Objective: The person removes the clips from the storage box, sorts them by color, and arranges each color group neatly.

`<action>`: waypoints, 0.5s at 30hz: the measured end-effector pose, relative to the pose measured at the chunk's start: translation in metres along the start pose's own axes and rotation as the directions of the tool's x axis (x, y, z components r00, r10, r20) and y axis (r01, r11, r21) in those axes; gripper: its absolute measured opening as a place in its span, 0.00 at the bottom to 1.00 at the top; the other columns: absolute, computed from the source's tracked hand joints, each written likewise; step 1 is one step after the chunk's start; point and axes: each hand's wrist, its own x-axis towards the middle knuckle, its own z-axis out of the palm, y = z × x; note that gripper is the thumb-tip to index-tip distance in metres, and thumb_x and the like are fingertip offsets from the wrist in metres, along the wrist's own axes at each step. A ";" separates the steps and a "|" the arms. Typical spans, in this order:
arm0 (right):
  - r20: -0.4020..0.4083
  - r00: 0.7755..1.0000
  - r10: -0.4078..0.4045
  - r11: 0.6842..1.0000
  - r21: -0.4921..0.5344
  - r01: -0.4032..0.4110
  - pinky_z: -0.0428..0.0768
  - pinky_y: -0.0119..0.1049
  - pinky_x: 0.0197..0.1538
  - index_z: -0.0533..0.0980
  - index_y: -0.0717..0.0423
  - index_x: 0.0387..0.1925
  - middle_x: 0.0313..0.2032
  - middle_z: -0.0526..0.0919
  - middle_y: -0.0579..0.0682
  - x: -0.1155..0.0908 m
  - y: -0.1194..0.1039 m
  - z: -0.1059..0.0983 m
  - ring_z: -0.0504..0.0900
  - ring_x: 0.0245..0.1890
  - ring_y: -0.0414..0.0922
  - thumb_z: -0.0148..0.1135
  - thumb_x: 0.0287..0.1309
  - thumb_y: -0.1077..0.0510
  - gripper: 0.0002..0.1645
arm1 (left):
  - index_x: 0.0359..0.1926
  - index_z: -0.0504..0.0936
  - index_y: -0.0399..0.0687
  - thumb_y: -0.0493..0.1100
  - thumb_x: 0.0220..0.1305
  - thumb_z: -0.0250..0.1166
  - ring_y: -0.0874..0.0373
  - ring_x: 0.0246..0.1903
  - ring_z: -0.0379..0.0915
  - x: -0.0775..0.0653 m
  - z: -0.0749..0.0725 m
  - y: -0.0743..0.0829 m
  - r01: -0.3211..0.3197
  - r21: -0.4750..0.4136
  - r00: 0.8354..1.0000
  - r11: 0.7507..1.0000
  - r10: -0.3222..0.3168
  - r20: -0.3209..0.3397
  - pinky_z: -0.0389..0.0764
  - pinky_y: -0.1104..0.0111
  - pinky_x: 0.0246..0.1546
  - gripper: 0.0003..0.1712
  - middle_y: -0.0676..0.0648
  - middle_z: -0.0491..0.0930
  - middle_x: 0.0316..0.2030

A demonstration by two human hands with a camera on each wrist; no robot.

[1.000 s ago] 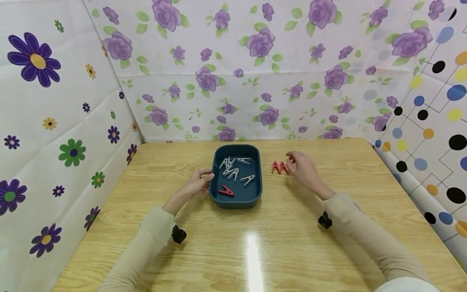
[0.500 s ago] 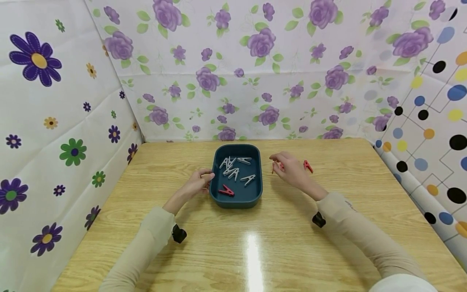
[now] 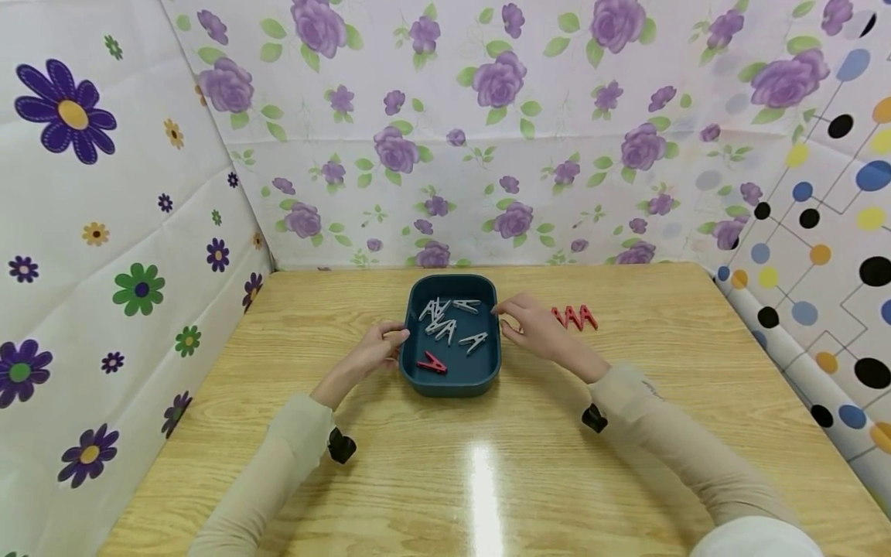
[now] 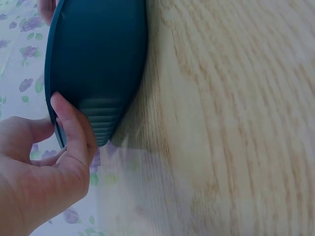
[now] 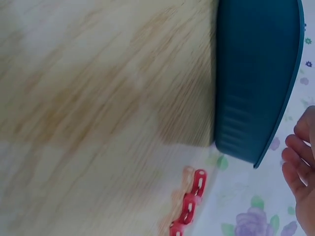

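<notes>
My left hand [image 3: 376,348] pinches the left rim of a dark teal plastic bin [image 3: 448,383], thumb on one side and fingers on the other, as the left wrist view shows. My right hand [image 3: 546,333] is at the bin's right rim, fingers loosely bent; nothing shows in it in the right wrist view. Inside the bin lie several light grey clothespins [image 3: 445,330] and one red clothespin [image 3: 432,363]. Beyond the right hand stands a row of red clothespins [image 3: 573,317]; three show in the head view, and the hand hides the spots to their left.
The bin stands on a wood-grain table [image 3: 390,480] near its back edge. A rose-print cloth [image 3: 445,155] hangs behind, with a flower-print cloth [image 3: 139,232] at the left and a dotted cloth [image 3: 821,255] at the right.
My right hand has moved left, over the red clothespins, to the bin's right rim, uncovering the clothespins at the row's right end. The left hand and the bin have stayed put.
</notes>
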 end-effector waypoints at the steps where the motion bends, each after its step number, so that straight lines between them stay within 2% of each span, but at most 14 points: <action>1: 0.021 1.000 0.000 1.000 0.000 0.000 0.79 0.45 0.50 0.80 0.60 0.47 0.43 0.83 0.54 0.001 -0.001 0.001 0.78 0.47 0.50 0.64 0.59 0.64 0.13 | 0.70 0.62 0.40 0.46 0.75 0.51 0.61 0.24 0.72 0.000 0.000 0.000 0.000 -0.003 1.000 1.000 0.000 0.001 0.77 0.69 0.29 0.28 0.48 0.77 0.29; 5: 0.108 0.994 -0.013 1.000 0.004 0.013 0.80 0.43 0.51 0.80 0.57 0.47 0.45 0.82 0.53 0.009 -0.009 0.002 0.79 0.47 0.49 0.63 0.60 0.63 0.13 | 0.70 0.61 0.38 0.46 0.75 0.51 0.61 0.24 0.71 -0.004 0.000 0.003 -0.002 -0.005 1.000 1.000 0.002 0.012 0.77 0.68 0.29 0.29 0.49 0.77 0.28; 11: 0.196 0.978 -0.067 0.998 0.022 0.064 0.80 0.40 0.45 0.80 0.58 0.47 0.46 0.82 0.53 0.018 -0.022 0.005 0.80 0.46 0.47 0.62 0.60 0.63 0.13 | 0.70 0.61 0.39 0.46 0.75 0.51 0.62 0.24 0.71 0.002 -0.001 -0.002 -0.005 -0.009 1.000 1.000 0.005 0.009 0.76 0.69 0.28 0.28 0.51 0.76 0.25; 15: 0.251 0.963 -0.102 0.995 0.006 0.104 0.81 0.41 0.48 0.80 0.58 0.47 0.47 0.81 0.54 0.024 -0.029 0.010 0.80 0.49 0.48 0.64 0.59 0.63 0.14 | 0.70 0.62 0.39 0.46 0.75 0.51 0.62 0.23 0.71 0.002 -0.001 -0.002 -0.005 -0.014 1.000 1.000 0.005 0.009 0.76 0.69 0.28 0.28 0.51 0.76 0.25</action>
